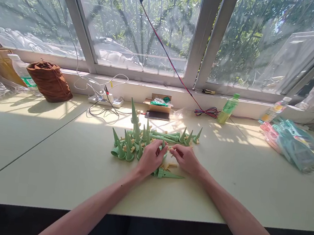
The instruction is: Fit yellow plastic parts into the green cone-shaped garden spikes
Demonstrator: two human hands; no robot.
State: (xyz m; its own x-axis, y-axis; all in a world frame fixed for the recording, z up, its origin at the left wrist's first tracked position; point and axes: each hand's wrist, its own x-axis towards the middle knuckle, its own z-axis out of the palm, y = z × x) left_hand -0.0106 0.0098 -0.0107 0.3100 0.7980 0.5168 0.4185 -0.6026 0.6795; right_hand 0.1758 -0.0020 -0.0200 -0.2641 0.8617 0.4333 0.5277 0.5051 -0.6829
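Observation:
A heap of green cone-shaped plastic spikes with small cream fittings lies on the pale table in front of me. Several stand upright at the left of the heap; one tall spike rises at the back. My left hand is curled around a green spike at the heap's near edge. My right hand pinches a small cream piece beside it, fingertips almost touching the left hand's. One green spike lies flat just under both hands, next to a cream fitting.
At the back by the window: a brown bag, a white power strip with cables, a small cardboard box with a phone, a green bottle. Packets of pink and teal items lie at the right. A red wire hangs across the window.

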